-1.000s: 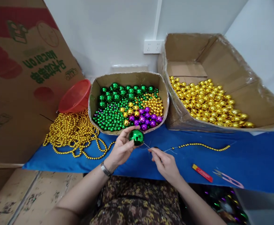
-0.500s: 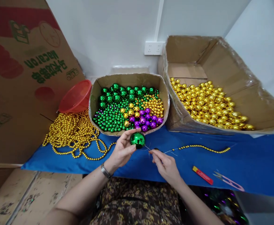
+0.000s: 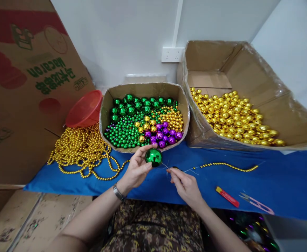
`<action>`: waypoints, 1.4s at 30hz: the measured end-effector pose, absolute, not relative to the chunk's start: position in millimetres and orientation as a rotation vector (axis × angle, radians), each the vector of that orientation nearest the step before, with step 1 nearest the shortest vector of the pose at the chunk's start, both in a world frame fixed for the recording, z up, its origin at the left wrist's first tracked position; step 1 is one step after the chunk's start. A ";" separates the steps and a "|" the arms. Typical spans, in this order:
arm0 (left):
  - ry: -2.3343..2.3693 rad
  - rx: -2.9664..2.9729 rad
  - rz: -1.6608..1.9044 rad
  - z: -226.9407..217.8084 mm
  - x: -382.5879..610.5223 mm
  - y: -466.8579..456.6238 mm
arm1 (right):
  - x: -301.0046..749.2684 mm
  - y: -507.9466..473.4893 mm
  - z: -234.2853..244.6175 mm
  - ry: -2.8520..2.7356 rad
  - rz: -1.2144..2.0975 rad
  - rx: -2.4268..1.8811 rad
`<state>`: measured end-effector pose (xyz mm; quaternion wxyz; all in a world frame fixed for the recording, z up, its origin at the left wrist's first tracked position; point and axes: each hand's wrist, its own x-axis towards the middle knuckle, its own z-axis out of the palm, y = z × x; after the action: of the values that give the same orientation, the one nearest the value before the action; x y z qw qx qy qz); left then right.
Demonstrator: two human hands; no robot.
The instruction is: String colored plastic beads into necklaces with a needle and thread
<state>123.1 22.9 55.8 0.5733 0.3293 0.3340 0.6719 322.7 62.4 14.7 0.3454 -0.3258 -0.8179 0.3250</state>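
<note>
My left hand (image 3: pixel 137 168) holds a large shiny green ball bead (image 3: pixel 154 157) between thumb and fingers, just in front of the middle box. Pinched in my right hand (image 3: pixel 184 182) is a thin strand (image 3: pixel 165 165) that runs straight to the ball's lower right side; whether it is thread or a needle I cannot tell. Loose thread ends curl beside these fingertips. Behind the right hand a dark gold bead (image 3: pixel 179 169) partly shows. From there thread leads right to a short string of small gold beads (image 3: pixel 227 164) lying on the blue cloth (image 3: pixel 206 178).
The middle carton (image 3: pixel 116 148) contains green, gold and purple beads; a larger carton (image 3: pixel 200 136) to its right contains gold ones. Gold bead strands (image 3: pixel 77 150) lie left, under a tilted red basin (image 3: pixel 86 108). A red-yellow cutter (image 3: pixel 227 196) and pink-handled snips (image 3: pixel 257 203) sit at right.
Hardly anything differs. The green ball and both hands keep the same places and grips; only the view has shifted very slightly.
</note>
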 end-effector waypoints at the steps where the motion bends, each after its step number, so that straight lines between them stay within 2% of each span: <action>1: 0.781 0.773 1.576 55.6 123.0 22.9 | 323.0 62.5 14.0 -2.124 0.837 -0.837; 16: 0.773 0.771 1.528 50.3 127.7 20.8 | 318.1 61.3 19.7 -2.142 0.809 -0.830; 21: 0.758 0.754 1.502 44.4 131.8 20.0 | 312.3 59.5 21.0 -2.108 0.910 -0.959; 27: 0.831 0.756 1.525 42.7 131.3 21.5 | 309.1 62.0 17.1 -2.147 0.729 -0.891; 35: 1.050 1.152 1.400 50.4 110.4 38.7 | 316.8 66.7 22.3 -2.060 0.751 -0.863; 39: 1.357 1.454 1.469 72.3 100.6 100.8 | 326.8 70.2 25.1 -1.988 0.722 -0.918; 42: 1.596 1.908 1.195 83.6 109.0 162.9 | 332.0 72.3 25.4 -1.957 0.708 -0.934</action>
<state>109.0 162.9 83.6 0.1897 0.6789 0.5679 0.4250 332.0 72.3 25.4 0.4173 -0.3721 -0.7797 0.2820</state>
